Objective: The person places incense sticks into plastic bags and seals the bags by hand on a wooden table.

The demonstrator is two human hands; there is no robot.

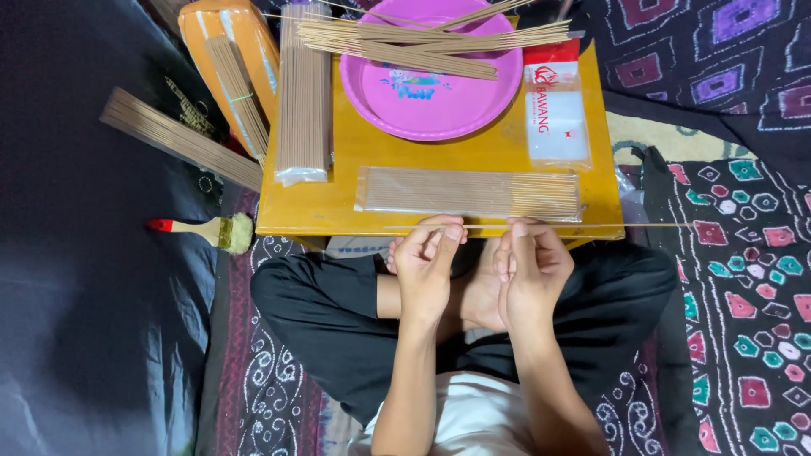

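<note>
My left hand (425,262) and my right hand (530,266) are side by side at the near edge of a small yellow wooden table (346,160). Both pinch one thin stick (591,225) that lies level along the table's front edge and reaches far out to the right. Just beyond my fingers lies a clear bag of thin brown sticks (469,192). A pink round plate (431,84) at the back of the table carries several loose sticks (422,42) across it.
A second bagged bundle of sticks (304,93) stands lengthwise at the table's left. A red-and-clear packet (555,110) lies at its right. Left of the table are an orange board with sticks (232,63), another stick bundle (177,139) and a red-handled brush (207,230). My crossed legs sit on patterned cloth.
</note>
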